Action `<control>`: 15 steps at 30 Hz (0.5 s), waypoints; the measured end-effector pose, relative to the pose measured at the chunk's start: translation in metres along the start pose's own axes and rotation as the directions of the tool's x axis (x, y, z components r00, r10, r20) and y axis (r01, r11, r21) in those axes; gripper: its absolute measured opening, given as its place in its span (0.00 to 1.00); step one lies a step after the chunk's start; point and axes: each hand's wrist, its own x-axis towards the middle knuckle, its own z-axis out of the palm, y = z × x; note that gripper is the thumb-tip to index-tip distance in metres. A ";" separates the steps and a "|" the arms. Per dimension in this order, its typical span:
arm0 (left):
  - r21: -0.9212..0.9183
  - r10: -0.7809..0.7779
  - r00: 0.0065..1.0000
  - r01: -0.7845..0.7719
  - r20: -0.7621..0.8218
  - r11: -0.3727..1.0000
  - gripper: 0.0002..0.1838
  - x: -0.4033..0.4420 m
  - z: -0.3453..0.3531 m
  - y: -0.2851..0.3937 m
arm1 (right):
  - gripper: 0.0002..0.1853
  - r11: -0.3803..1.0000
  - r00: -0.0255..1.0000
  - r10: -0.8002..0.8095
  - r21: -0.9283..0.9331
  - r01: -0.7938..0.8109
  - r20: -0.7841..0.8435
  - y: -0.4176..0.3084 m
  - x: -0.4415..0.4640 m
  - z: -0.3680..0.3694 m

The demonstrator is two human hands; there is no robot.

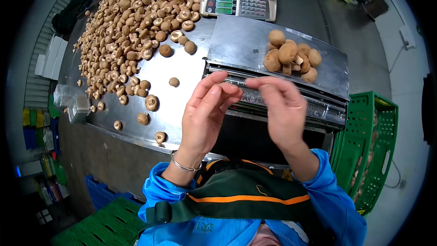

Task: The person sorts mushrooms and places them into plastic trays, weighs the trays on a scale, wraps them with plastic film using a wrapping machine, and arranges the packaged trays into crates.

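My left hand (205, 115) is raised over the front edge of the wrapping machine (236, 41), fingers curled and thumb close against them. Whether something thin is pinched there I cannot make out. Opposite it, my right hand (283, 114) is smeared by motion, its forefinger pointing toward the left fingertips. Both hands are above the machine's metal rollers (314, 105). Beyond my right hand, a small heap of shiitake mushrooms (287, 53) rests on the machine's flat top, caps mostly up. What lies beneath them is hard to see.
A large pile of shiitake mushrooms (136, 23) covers the table's (154, 77) left side, several strays near its front edge. Behind the machine stands a digital scale (239, 5). Clear plastic containers (79, 108) sit at the left corner. A green crate (364, 150) stands at the right.
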 end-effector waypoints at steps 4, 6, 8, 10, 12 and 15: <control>0.012 0.029 0.999 -0.029 -0.046 1.000 0.16 0.002 0.001 0.006 | 0.08 0.801 0.827 0.093 0.452 -0.393 0.554 -0.006 -0.001 -0.052; 0.144 0.073 0.997 -0.070 -0.015 0.987 0.14 0.003 -0.005 -0.004 | 0.10 0.858 0.400 0.373 -0.148 -0.492 0.837 -0.022 -0.010 -0.075; 0.528 0.059 0.995 -0.010 -0.076 0.849 0.10 0.000 -0.014 0.005 | 0.17 0.714 0.521 0.519 -0.679 0.173 0.678 -0.038 -0.041 -0.075; 0.752 0.149 0.965 0.066 -0.215 0.655 0.10 0.004 -0.036 0.002 | 0.15 0.387 0.857 0.169 -0.832 0.397 0.487 -0.031 -0.049 -0.112; 0.997 0.357 0.932 -0.036 0.056 -0.061 0.12 0.011 -0.046 -0.005 | 0.06 0.526 0.934 0.164 -0.773 -0.355 -0.318 -0.039 -0.063 -0.160; 0.788 0.319 0.881 -0.092 0.349 -0.608 0.16 0.030 -0.057 -0.031 | 0.12 -0.038 0.951 -0.132 -0.957 -0.286 -0.279 -0.019 -0.055 -0.219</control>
